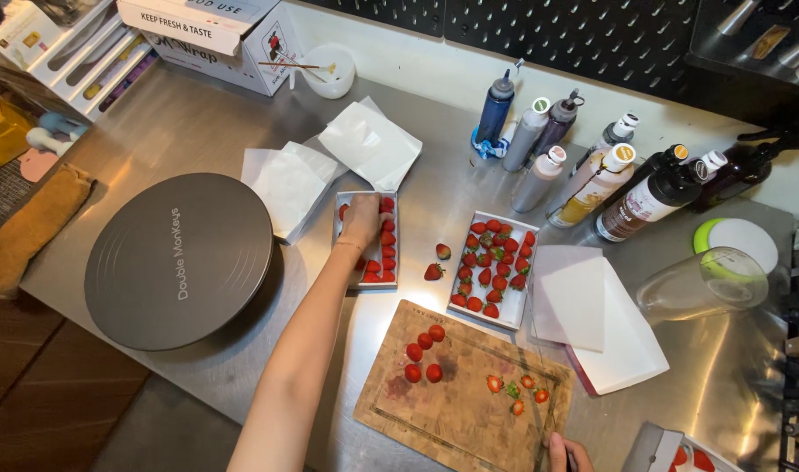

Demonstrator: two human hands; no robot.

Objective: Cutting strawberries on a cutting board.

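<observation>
The left hand [363, 218] reaches into the small tray [365, 278] of strawberries [387, 243] on the bench [198, 122] — fingers curled down among the fruit, grip hidden. The right hand [567, 453] rests by the cutting board [456, 411], fingers hidden. Picking looks underway — lifting one calls for a gentle pinch.

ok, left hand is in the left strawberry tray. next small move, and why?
Probably close the fingers on one strawberry and lift it over to the cutting board. The left hand rests over the berries in the left tray, but no berry is visibly held. The board has hulled strawberries grouped at one end and cut tops at the other. The right hand waits at the board's near edge.
</observation>
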